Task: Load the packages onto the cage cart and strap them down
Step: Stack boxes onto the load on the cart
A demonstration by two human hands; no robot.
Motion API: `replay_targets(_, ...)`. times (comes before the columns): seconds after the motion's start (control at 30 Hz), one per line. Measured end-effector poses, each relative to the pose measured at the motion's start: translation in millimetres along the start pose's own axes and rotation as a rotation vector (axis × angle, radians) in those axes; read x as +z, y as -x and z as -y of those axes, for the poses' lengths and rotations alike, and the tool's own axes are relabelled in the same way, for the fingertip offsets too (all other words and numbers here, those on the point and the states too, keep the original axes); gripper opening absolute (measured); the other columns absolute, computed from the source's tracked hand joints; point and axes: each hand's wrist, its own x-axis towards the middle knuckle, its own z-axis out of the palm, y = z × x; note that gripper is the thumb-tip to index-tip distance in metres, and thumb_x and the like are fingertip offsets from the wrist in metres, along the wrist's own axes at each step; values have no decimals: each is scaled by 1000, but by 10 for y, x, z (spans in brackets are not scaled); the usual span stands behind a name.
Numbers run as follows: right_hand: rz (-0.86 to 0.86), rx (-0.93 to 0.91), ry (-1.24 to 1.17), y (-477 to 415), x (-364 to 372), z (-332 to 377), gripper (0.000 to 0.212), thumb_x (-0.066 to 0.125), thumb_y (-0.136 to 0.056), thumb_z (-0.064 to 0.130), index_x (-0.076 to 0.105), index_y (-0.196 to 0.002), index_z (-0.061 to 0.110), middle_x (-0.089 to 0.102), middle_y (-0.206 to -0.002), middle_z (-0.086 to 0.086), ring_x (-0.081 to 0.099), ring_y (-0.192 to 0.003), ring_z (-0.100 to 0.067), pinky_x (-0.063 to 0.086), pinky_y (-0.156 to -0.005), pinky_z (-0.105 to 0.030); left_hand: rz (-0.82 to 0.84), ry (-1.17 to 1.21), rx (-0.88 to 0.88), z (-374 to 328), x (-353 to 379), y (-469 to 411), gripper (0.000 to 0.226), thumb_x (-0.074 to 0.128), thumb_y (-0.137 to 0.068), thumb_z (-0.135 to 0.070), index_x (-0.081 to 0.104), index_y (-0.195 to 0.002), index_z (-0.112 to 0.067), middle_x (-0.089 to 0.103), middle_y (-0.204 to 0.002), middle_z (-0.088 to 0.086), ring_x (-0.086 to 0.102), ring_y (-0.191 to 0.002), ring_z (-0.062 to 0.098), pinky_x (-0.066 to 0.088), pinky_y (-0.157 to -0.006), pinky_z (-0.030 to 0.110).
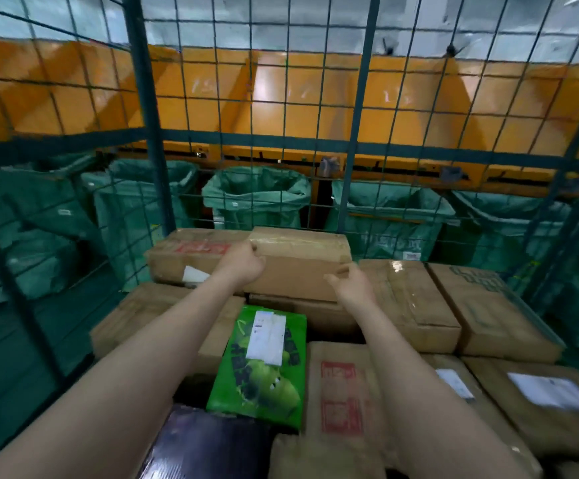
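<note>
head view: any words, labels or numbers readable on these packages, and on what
Nothing reads; all print is blurred.
Shipping label on green package: unreadable.
Red stamp on front carton: unreadable.
Red print on back-left carton: unreadable.
Paper label on far-right carton: unreadable.
Pale print on green sack: unreadable.
Top carton, gripped by left hand: no text seen.

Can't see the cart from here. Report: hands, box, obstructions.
Left hand grips top-left corner of plain brown cardboard box, topmost at rear. Right hand at its near right edge, grip unclear. Green wire-mesh cage wall behind the box.
</note>
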Motion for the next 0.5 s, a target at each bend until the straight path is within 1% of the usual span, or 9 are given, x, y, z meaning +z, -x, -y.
replay_targets(0.1, -36, -42, -8, 504, -234, 186, 40, 57, -93, 32, 50, -126, 9, 52, -131, -12, 51, -117, -30, 43, -96, -37, -6, 31, 26, -65, -316, 533, 42, 42, -97, -24, 42, -136, -8, 47, -139, 14, 44, -126, 30, 36, -96, 32)
replay_targets(0.2, -40, -70, 3, 956, -434, 360, 41, 53, -96, 28, 50, -128, 4, 53, -132, -13, 51, -119, -31, 42, -97, -36, -30, 30, 52, -85, -575, 978, 43, 40, -98, -27, 41, -138, -11, 47, -139, 11, 45, -124, 30, 34, -86, 28)
replay_targets(0.3, -38, -105, 12, 1441, -593, 511, 38, 50, -97, 26, 52, -128, 4, 54, -132, -12, 51, -119, -31, 44, -98, -40, -43, 57, 66, -43, -796, 1411, 44, 38, -98, -28, 39, -138, -11, 42, -145, 10, 42, -128, 30, 36, -91, 30)
replay_targets(0.33, -30, -105, 7, 1624, -623, 549, 37, 49, -97, 25, 53, -127, 4, 54, -131, -13, 52, -118, -31, 45, -98, -41, -44, 74, 57, -8, -859, 1599, 44, 39, -99, -30, 39, -138, -10, 43, -143, 10, 43, -127, 30, 37, -90, 30)
replay_targets(0.37, -27, -115, -1, 1751, -641, 588, 35, 50, -97, 24, 54, -125, 3, 55, -130, -13, 52, -117, -32, 45, -97, -40, -46, 93, 45, 15, -901, 1752, 45, 40, -99, -32, 40, -137, -8, 46, -141, 11, 45, -126, 30, 36, -87, 29)
replay_targets(0.43, -29, -130, -22, 2032, -650, 629, 33, 51, -96, 23, 57, -122, 3, 56, -129, -14, 53, -117, -31, 44, -90, -32, -72, 129, 35, 95, -951, 2037, 45, 44, -98, -32, 43, -135, -6, 49, -137, 11, 46, -123, 28, 35, -84, 29)
replay_targets(0.47, -25, -133, -34, 2157, -624, 639, 33, 52, -96, 23, 57, -122, 3, 56, -129, -14, 52, -118, -30, 41, -88, -30, -89, 148, 20, 124, -971, 2168, 43, 45, -98, -29, 45, -134, -6, 50, -136, 11, 47, -123, 28, 36, -85, 28)
replay_targets(0.5, -14, -137, -45, 2277, -585, 624, 34, 52, -96, 23, 56, -123, 3, 56, -130, -14, 51, -119, -29, 40, -90, -31, -106, 163, 11, 145, -992, 2312, 41, 45, -98, -28, 47, -132, -5, 51, -135, 12, 47, -122, 28, 37, -88, 29)
